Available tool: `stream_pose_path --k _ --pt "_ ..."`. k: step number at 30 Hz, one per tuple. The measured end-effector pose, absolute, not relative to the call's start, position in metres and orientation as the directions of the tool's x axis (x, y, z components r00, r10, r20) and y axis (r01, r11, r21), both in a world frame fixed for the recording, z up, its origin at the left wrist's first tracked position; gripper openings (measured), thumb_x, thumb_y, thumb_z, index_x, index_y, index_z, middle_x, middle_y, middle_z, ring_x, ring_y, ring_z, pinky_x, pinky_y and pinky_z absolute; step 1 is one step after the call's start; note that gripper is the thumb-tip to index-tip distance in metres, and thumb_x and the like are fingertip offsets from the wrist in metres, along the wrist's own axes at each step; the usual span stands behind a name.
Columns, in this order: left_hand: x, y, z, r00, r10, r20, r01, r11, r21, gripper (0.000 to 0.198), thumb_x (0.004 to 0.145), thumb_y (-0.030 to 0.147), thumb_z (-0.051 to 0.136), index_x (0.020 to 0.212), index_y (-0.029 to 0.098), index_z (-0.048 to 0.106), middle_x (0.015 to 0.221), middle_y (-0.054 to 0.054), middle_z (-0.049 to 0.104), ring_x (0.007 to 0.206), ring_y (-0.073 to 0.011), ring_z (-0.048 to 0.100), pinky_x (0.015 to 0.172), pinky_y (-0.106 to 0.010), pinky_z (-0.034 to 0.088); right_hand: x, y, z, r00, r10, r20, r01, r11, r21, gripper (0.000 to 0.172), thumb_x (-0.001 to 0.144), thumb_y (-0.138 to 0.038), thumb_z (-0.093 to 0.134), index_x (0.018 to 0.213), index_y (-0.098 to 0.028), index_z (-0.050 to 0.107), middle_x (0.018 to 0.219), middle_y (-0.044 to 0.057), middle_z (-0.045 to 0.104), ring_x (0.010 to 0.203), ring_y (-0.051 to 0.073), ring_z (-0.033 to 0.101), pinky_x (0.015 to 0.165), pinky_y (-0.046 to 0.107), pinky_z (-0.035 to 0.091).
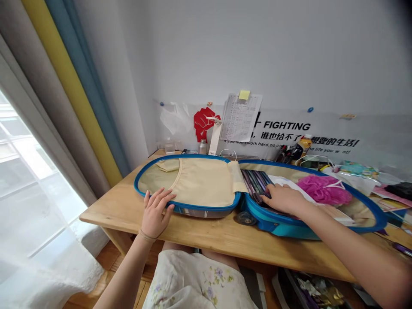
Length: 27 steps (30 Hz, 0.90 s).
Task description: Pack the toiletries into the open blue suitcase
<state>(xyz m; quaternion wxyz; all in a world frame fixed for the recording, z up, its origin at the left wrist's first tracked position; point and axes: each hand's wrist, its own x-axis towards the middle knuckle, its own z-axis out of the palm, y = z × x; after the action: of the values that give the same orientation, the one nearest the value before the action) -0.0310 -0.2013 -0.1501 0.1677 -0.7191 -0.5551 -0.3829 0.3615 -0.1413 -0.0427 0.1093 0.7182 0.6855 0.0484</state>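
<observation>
An open blue suitcase [199, 208] with a beige lining lies across a wooden table. My left hand [157, 210] rests on the blue rim of its left half, fingers spread and holding nothing. Over the right half reaches my right hand [283, 198], its thumb and fingers closed about the end of a row of slim, dark, pen-like sticks [254, 182] by the hinge. Part of its grip is hidden. Beside these lie white papers [285, 182] and a pink mesh bath puff [323, 189].
A white lamp [215, 139], a small metal bottle [202, 147] and a clear cup [169, 148] stand along the wall. An orange bottle [305, 143] and pens are behind the suitcase. Clutter covers the table [111, 206] at far right. Below is a filled bin [317, 287].
</observation>
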Motion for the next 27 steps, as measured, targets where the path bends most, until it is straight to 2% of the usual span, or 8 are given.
stream_pose_path --k 5,8,11,16,21,24,27 --pt "-0.032 -0.199 -0.152 0.122 0.573 0.811 0.906 -0.397 0.144 0.029 0.095 0.032 0.041 0.107 0.025 0.067 0.117 -0.005 0.070 0.121 -0.0230 0.055 0.116 -0.046 0.017 0.368 -0.136 -0.041 0.076 0.987 -0.145 0.990 -0.056 0.133 0.072 0.084 -0.060 0.039 0.142 -0.016 0.044 0.135 0.022 0.053 0.114 0.037 0.060 0.088 0.047 0.049" --pt "-0.033 -0.198 -0.154 0.137 0.536 0.833 0.899 -0.420 0.123 0.027 0.095 0.030 0.043 0.107 0.024 0.066 0.115 -0.005 0.070 0.120 -0.0227 0.056 0.116 -0.045 0.017 0.373 -0.129 -0.039 0.082 0.984 -0.156 0.994 -0.070 0.082 0.081 0.080 -0.062 0.047 0.145 -0.015 0.039 0.139 0.023 0.049 0.118 0.038 0.057 0.095 0.047 0.047" --pt "-0.033 -0.198 -0.154 0.142 0.528 0.837 0.898 -0.424 0.116 0.025 0.095 0.029 0.044 0.108 0.024 0.066 0.115 -0.005 0.070 0.119 -0.0228 0.056 0.115 -0.045 0.017 0.382 -0.120 -0.039 0.105 0.982 -0.158 0.994 -0.106 -0.003 0.089 0.074 -0.064 0.056 0.146 -0.013 0.040 0.140 0.023 0.050 0.117 0.037 0.058 0.095 0.045 0.049" --pt "-0.033 -0.198 -0.155 0.135 0.538 0.832 0.899 -0.420 0.126 0.025 0.095 0.029 0.045 0.108 0.025 0.066 0.115 -0.004 0.070 0.119 -0.0230 0.056 0.116 -0.045 0.016 0.398 -0.099 -0.037 0.163 0.963 -0.214 0.974 -0.192 -0.122 0.079 0.080 -0.065 0.049 0.138 -0.012 0.050 0.135 0.020 0.056 0.111 0.035 0.062 0.082 0.042 0.055" --pt "-0.034 -0.197 -0.155 0.140 0.538 0.831 0.897 -0.424 0.123 0.025 0.094 0.028 0.045 0.109 0.024 0.065 0.116 -0.004 0.070 0.120 -0.0229 0.055 0.116 -0.045 0.015 0.391 -0.079 -0.036 0.202 0.955 -0.215 0.960 -0.236 -0.148 0.076 0.074 -0.057 0.065 0.131 -0.009 0.056 0.132 0.022 0.058 0.118 0.037 0.058 0.094 0.044 0.051" --pt "-0.033 -0.198 -0.154 0.149 0.518 0.842 0.894 -0.434 0.109 0.024 0.095 0.028 0.045 0.108 0.024 0.065 0.115 -0.004 0.070 0.118 -0.0229 0.056 0.116 -0.045 0.015 0.386 -0.069 -0.038 0.262 0.931 -0.255 0.934 -0.311 -0.176 0.086 0.071 -0.059 0.066 0.136 -0.005 0.050 0.125 0.027 0.060 0.105 0.038 0.064 0.082 0.047 0.055" --pt "-0.033 -0.198 -0.153 0.145 0.518 0.843 0.892 -0.437 0.114 0.024 0.095 0.028 0.045 0.108 0.023 0.064 0.113 -0.004 0.070 0.118 -0.0230 0.056 0.116 -0.045 0.016 0.387 -0.064 -0.041 0.302 0.917 -0.262 0.902 -0.363 -0.233 0.096 0.066 -0.063 0.069 0.139 -0.007 0.045 0.126 0.029 0.058 0.099 0.036 0.066 0.073 0.044 0.057"
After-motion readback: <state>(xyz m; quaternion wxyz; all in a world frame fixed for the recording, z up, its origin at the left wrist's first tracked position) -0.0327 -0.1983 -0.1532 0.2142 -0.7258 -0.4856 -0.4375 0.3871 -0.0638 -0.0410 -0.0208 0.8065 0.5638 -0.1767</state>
